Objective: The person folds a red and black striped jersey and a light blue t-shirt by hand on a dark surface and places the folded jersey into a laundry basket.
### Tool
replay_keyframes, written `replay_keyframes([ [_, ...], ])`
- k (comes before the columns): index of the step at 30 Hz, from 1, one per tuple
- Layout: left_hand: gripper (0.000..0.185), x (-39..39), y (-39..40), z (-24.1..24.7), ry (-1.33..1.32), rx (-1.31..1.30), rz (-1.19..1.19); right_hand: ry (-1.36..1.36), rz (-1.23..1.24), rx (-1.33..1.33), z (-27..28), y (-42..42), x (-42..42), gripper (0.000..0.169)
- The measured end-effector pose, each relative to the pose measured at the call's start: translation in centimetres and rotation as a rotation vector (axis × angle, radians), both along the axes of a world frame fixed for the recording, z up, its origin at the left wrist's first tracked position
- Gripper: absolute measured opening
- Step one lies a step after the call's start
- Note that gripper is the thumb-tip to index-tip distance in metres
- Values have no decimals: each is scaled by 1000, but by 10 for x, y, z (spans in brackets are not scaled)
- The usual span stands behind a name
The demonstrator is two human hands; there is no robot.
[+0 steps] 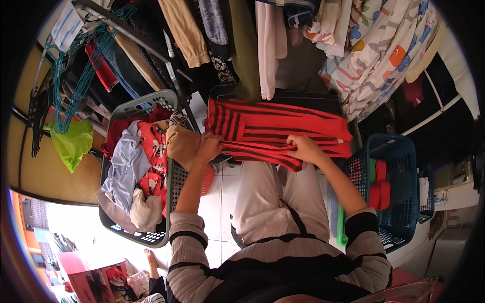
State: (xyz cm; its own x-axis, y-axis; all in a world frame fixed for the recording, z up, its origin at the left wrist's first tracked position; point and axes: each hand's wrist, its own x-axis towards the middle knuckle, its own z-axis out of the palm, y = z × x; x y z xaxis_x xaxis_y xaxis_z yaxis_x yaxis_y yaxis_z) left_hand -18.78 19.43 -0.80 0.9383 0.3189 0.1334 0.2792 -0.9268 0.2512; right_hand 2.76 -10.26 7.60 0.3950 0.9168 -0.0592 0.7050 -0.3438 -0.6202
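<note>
A red garment with dark stripes [280, 121] lies spread over a dark surface [303, 96] in front of my knees, its near part gathered into a folded strip. My left hand [210, 147] grips the strip's left end, fingers closed on the cloth. Further right, my right hand [305, 148] pinches the same strip between thumb and fingers. One end of the strip hangs down a little over my lap, near the right hand. A small pale tag shows at the garment's right side.
A grey plastic basket [172, 189] heaped with clothes stands at left, a blue basket [396, 189] with red and green items at right. Clothes hang overhead beside teal wire hangers [70, 83]. At lower left are a pink cabinet [75, 265] and another person's foot [151, 258].
</note>
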Motion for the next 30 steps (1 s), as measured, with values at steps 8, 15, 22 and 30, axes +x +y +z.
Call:
replay_keyframes([
  [8, 41, 19, 35, 32, 245, 50, -7, -116, -110, -443, -11, -57, 72, 38],
  [15, 20, 55, 73, 33, 312, 110, 38, 806, -531, 399, -56, -100, 122, 36],
  [22, 10, 101, 92, 30, 221, 30, 171, 655, -752, 600, -110, -97, 164, 29],
  [30, 19, 98, 126, 5, 93, -83, 292, 530, -828, 715, -114, -88, 180, 22],
])
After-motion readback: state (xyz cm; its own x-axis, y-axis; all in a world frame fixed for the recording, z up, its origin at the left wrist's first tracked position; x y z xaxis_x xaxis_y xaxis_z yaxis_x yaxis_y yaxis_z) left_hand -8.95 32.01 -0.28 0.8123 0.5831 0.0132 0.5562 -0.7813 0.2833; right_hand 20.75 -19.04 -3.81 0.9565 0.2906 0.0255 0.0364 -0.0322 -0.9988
